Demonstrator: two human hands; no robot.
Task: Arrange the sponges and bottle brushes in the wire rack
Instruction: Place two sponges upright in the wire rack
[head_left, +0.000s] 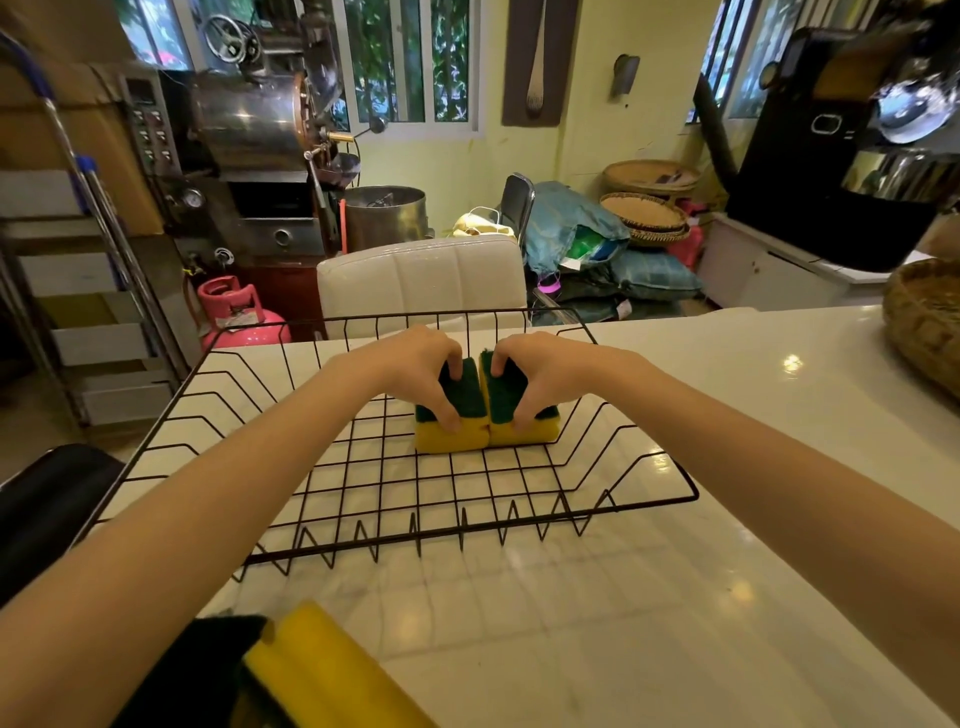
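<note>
A black wire rack (644, 501) stands on the white counter. Inside it, toward the far side, two yellow sponges with green scouring tops lie side by side and touch. My left hand (415, 364) grips the left sponge (449, 434), fingers over its far edge and thumb on its near face. My right hand (540, 364) grips the right sponge (524, 434) the same way. More sponges (322, 670), yellow and dark green, lie at the near counter edge, partly under my left forearm. No bottle brush is in view.
The white counter (727, 545) stretches to the right, with a woven basket (924, 322) at its far right edge. A white padded chair back (421, 275) stands just behind the rack. A pink gas cylinder (239, 317) and metal machines lie beyond.
</note>
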